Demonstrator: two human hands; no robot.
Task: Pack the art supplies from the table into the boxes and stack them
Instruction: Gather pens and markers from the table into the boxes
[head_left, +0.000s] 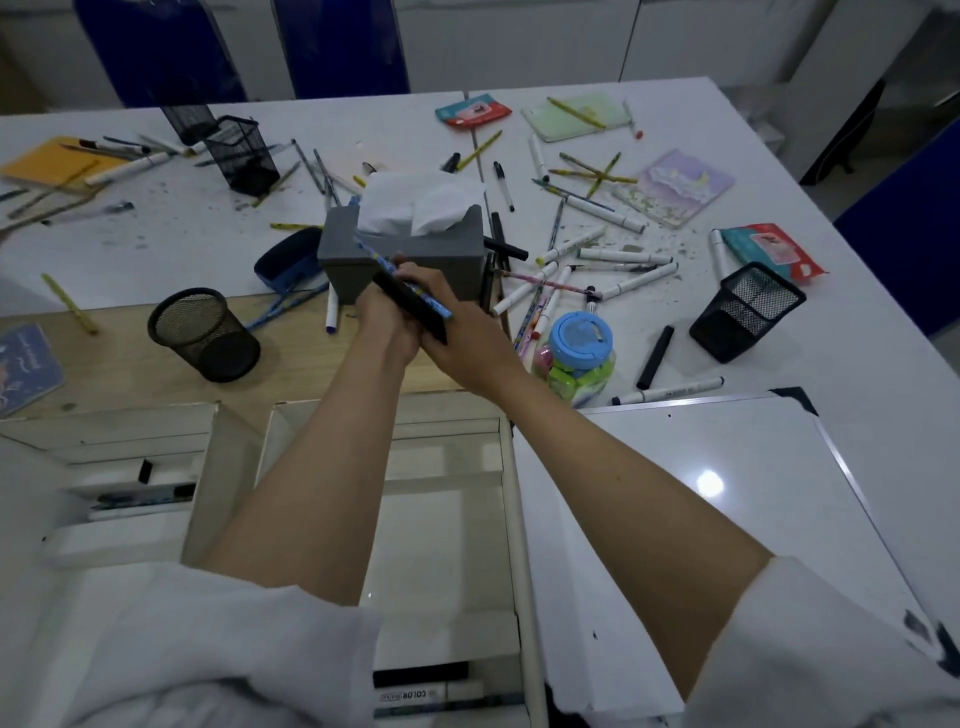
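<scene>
Both hands meet in front of the gray tissue box (415, 260) on the tabletop (156, 228). The right hand (467, 343) fingers grip a black marker (410, 306) and a blue pencil (400, 283). The left hand (382, 317) sits at the marker's 9 o'clock, touching the right; I cannot tell how its fingers lie.

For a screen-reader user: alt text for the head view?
Two hands, the left hand and right hand, together hold a black marker and a blue pencil before a grey tissue box, above open white boxes; pens litter the table.
</scene>
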